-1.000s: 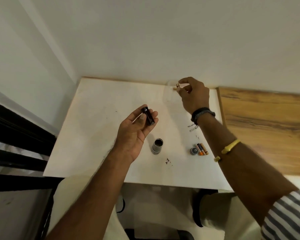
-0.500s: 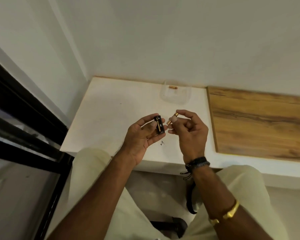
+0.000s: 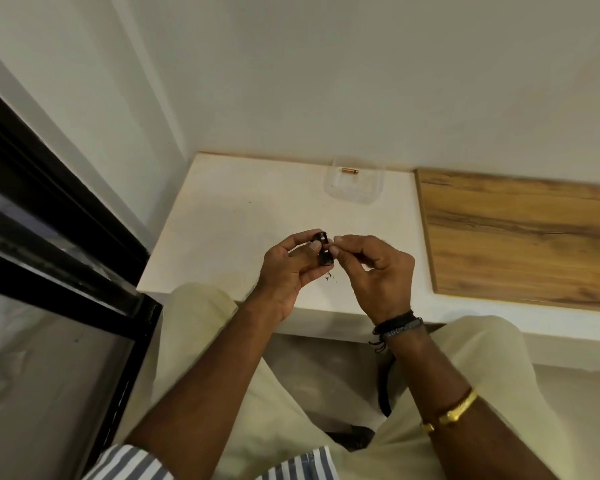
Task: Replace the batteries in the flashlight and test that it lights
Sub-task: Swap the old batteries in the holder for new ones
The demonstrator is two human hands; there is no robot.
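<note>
My left hand (image 3: 288, 268) holds a small black battery holder (image 3: 323, 249) upright between thumb and fingers, above the near edge of the white table (image 3: 229, 223). My right hand (image 3: 378, 268) pinches a small copper-coloured battery against the holder's right side; only a sliver of it shows between the fingertips. A second copper battery (image 3: 350, 171) lies in a clear plastic tray (image 3: 354, 194) at the table's far edge, by the wall. The flashlight body and the other batteries are hidden from view.
A wood-grain board (image 3: 520, 233) covers the surface to the right of the white table. A black window frame (image 3: 49, 209) runs along the left. My knees in pale trousers sit under the table edge. Small dark specks (image 3: 329, 278) lie on the table below my hands.
My right hand came back from the far tray with a battery and met the holder in my left hand. The view tilted, so the flashlight body and loose batteries dropped out of sight.
</note>
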